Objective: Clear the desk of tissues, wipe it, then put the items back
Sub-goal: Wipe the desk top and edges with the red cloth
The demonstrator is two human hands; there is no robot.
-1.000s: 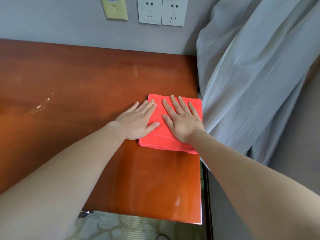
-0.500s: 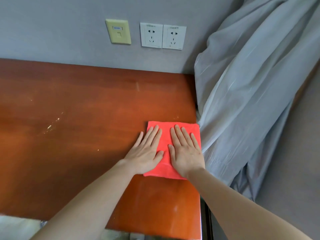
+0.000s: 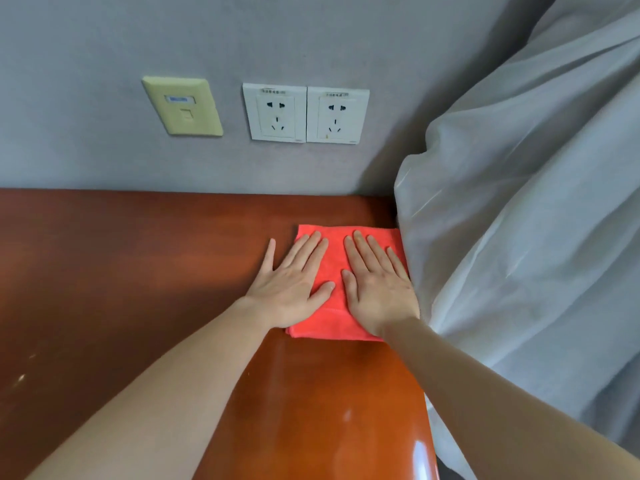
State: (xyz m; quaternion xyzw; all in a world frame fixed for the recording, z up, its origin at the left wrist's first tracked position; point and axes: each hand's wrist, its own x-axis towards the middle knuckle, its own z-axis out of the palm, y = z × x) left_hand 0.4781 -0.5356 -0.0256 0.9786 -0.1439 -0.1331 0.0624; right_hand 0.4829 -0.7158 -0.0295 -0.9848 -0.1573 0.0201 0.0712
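A: Your red cloth [image 3: 334,261] lies flat on the brown desk [image 3: 138,278], in the far corner at 2 o'clock from you. Its right edge touches the grey curtain [image 3: 519,254].

B: Both your hands are flat on it. Your fingers are straight and point to 12 o'clock, at the wall [image 3: 104,46]. You press the cloth down. You do not pinch it.

A: Your right hand [image 3: 377,289] sits all on the cloth, on its 3 o'clock side, right by the curtain.

B: Your left hand [image 3: 294,289] sits on the 9 o'clock side. It is only partly on. Its little finger lies on the bare wood.

A: The cloth looks almost square, so I cannot tell you which side is the long one.

B: I think you are in the wiping part of the job. The wall is close at 12 o'clock and the curtain blocks 3 o'clock. So the big stretch of wood lies at 9 o'clock and 6 o'clock from the cloth.

A: Your left hand is nearer to that part. If you slide to 9 o'clock, it may slip off the cloth, so I would put it further on first.

B: I see pale specks [image 3: 22,377] at 8 o'clock. They may need a wipe too.
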